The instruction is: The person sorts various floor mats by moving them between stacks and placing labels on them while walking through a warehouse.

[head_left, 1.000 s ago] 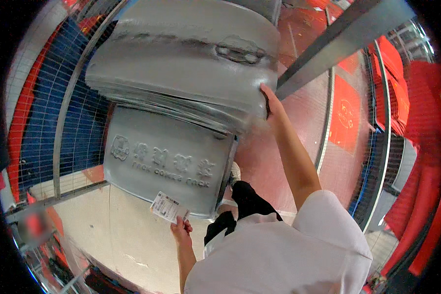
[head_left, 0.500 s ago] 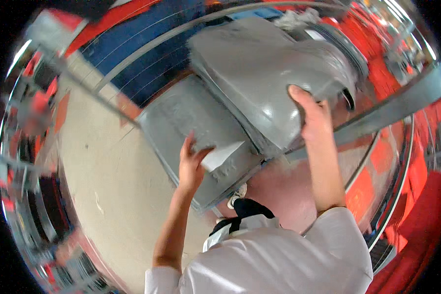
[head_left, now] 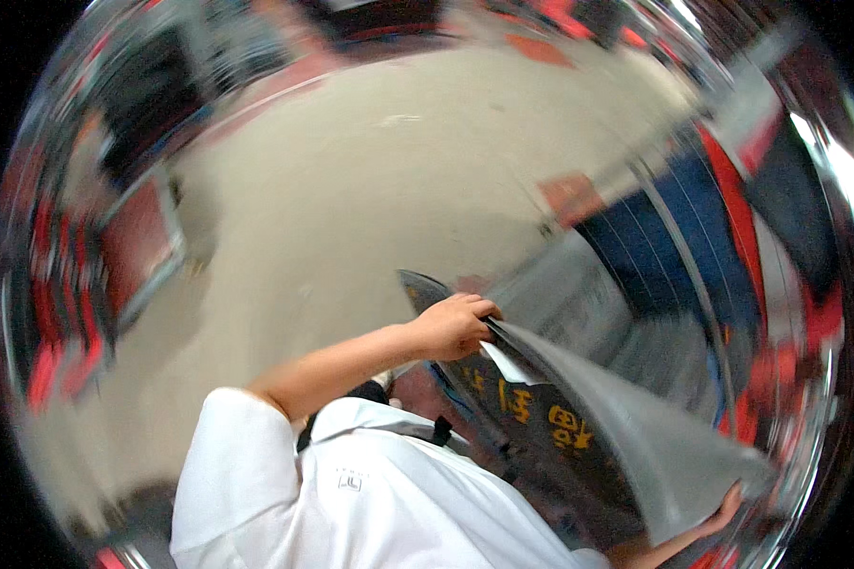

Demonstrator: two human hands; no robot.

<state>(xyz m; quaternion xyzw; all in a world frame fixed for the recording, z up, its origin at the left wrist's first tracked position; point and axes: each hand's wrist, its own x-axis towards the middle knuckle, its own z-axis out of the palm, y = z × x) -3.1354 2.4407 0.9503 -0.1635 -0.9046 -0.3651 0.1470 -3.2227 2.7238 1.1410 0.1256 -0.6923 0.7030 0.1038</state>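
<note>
A floppy mat (head_left: 655,436) is stretched between my two hands, its plain grey backing on one face and dark pile with yellow characters on the other. My left hand (head_left: 451,327) is closed on the near edge. Just below those fingers a white slip of paper (head_left: 508,365) sticks out against the mat; whether the fingers also pinch it I cannot tell. At the lower right my right hand (head_left: 724,512) grips the opposite edge, its fingers partly hidden by the mat. Behind the mat lies a stack of grey-backed mats (head_left: 565,289).
A metal rail (head_left: 683,247) curves past blue material (head_left: 674,218) beside the stack. Pale floor (head_left: 351,190) spreads ahead and to the left. On the left stand a framed reddish panel (head_left: 142,237) and red and black goods (head_left: 66,303), smeared by motion.
My body has turned left, so the stack now appears at the right. The mat my right hand gripped has been lifted, and my left hand has moved from the lower pile onto its edge.
</note>
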